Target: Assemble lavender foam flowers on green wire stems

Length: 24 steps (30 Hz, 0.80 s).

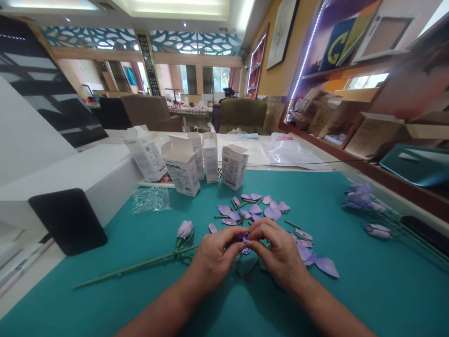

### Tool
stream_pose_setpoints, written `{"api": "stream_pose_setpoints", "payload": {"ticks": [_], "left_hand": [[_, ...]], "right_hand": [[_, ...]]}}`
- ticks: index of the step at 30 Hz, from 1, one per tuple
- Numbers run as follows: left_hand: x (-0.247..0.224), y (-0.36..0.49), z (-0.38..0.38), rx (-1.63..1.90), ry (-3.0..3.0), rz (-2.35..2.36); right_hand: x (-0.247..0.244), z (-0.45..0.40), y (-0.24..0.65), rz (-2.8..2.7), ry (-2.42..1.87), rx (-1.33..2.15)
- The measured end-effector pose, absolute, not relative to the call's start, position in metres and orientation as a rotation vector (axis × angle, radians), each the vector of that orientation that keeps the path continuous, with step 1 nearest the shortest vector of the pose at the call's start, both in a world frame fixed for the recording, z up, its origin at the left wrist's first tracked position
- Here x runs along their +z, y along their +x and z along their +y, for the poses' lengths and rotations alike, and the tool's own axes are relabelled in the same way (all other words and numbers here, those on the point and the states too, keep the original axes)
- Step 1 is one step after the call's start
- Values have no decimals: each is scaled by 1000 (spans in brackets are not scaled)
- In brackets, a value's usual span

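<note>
My left hand (pixel 219 250) and my right hand (pixel 275 248) meet over the teal mat, their fingertips pinched on a small purple flower part (pixel 242 237). Fingers cover most of that part. Beyond my hands lie several loose lilac petals (pixel 272 212) and short green stem pieces (pixel 292 224). A single lilac petal (pixel 327 267) rests right of my right hand. To the left, a long green stem (pixel 129 268) carries a closed lilac flower bud (pixel 185 229). Some green pieces under my hands are partly hidden.
Several open white boxes (pixel 182 171) stand at the back of the teal mat (pixel 147 309). Crumpled clear plastic (pixel 151 199) lies before them. A black tablet-like panel (pixel 68 222) leans at left. Finished-looking lilac flowers (pixel 358 195) lie at right beside a dark phone-like object (pixel 426 234).
</note>
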<state>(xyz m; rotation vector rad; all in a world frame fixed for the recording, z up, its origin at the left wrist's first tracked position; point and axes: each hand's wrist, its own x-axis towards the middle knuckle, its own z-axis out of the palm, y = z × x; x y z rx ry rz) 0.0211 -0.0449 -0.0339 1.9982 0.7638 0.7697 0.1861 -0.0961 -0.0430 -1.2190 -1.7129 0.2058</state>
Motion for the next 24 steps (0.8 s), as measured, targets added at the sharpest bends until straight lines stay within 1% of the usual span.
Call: {"api": "stream_pose_setpoints", "payload": {"ticks": [24], "left_hand": [[-31, 22, -47, 721, 2021, 773]], "right_hand": [[-43, -96, 186, -1691, -1235, 286]]}}
